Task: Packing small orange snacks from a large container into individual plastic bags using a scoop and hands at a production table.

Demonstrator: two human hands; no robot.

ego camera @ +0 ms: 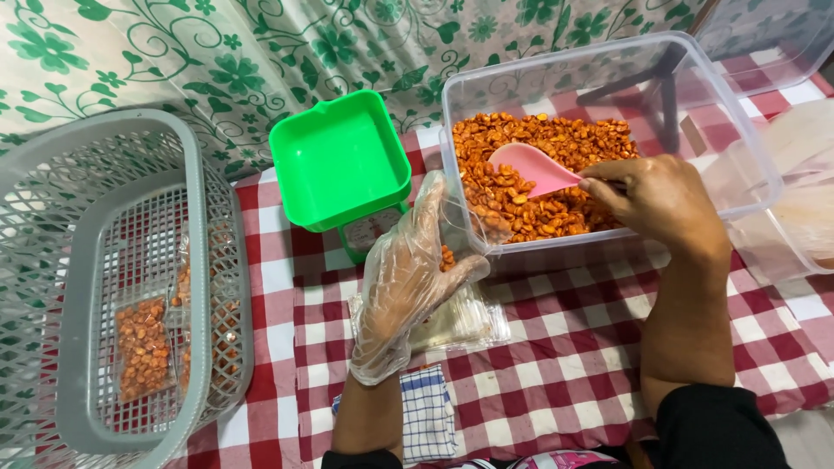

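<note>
Pink scoop [532, 167] gripped by right hand [653, 198] in clear tub [738, 139] of orange snacks [539, 195] | gloved left hand [407, 276] pinches small clear bag [452, 227] | green scale [340, 161] beside

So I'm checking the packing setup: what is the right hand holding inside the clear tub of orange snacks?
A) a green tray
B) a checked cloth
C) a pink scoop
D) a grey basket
C: the right hand grips a pink scoop dipped into the snacks in the clear tub.
</note>
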